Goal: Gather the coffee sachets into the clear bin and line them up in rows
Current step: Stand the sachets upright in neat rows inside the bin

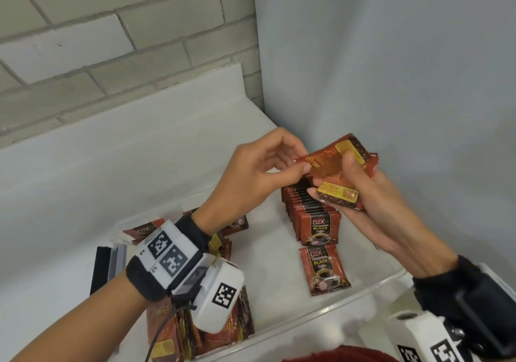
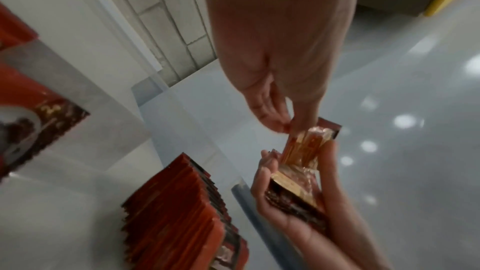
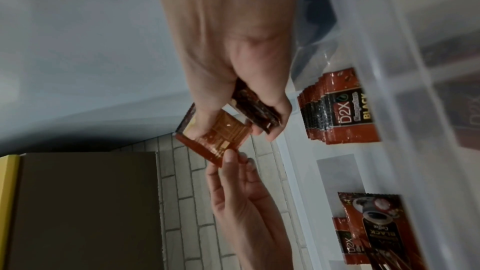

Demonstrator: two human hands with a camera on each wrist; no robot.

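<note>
Pinching the corner of one red coffee sachet [image 1: 324, 163] between thumb and fingers, the left hand [image 1: 251, 177] lifts it off a small stack of sachets [image 1: 339, 198] that the right hand [image 1: 371, 202] cradles in its curled fingers, thumb pressed on top. Both hands hover over the far right part of the clear bin [image 1: 335, 315]. Below them, inside the bin along its right side, a row of sachets [image 1: 312, 211] stands upright, packed face to face, fronts toward the person. Just in front of that row a single sachet [image 1: 324, 269] lies flat on the bin floor. At the bin's left side a loose heap of sachets [image 1: 223, 325] lies jumbled, partly hidden by the left wrist.
</note>
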